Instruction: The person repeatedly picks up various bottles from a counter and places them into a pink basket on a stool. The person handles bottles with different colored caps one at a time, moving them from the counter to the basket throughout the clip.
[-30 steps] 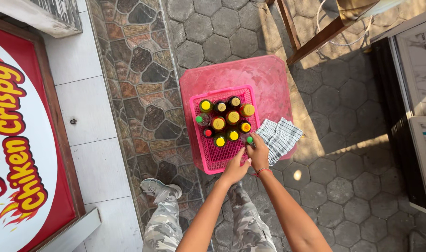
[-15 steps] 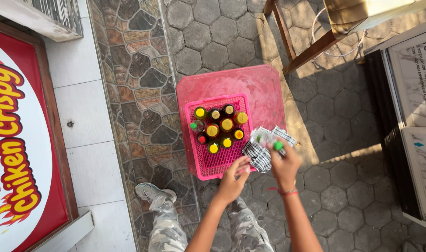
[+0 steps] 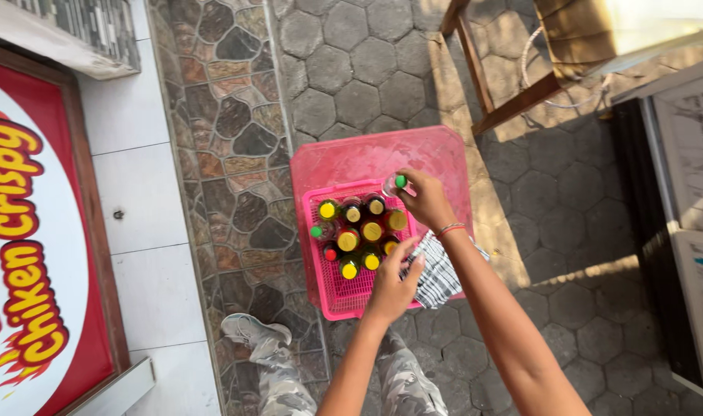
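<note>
A pink plastic basket (image 3: 338,298) sits on a pink stool top (image 3: 351,154) and holds several bottles (image 3: 359,231) with yellow, green and red caps. My right hand (image 3: 426,202) grips a clear bottle with a green cap (image 3: 396,183), held over the basket's far right corner. My left hand (image 3: 392,286) rests at the basket's right rim, fingers on a checked grey-and-white cloth (image 3: 436,273) that lies beside the basket.
My camouflage trousers and grey shoe (image 3: 251,331) are below the stool on hexagonal paving. A red and white sign board (image 3: 28,254) stands at the left. A wooden frame (image 3: 513,85) and a dark cabinet (image 3: 675,216) are at the right.
My right hand has carried the green-capped bottle from beside the cloth up to the basket's far right corner. My left hand has shifted onto the cloth.
</note>
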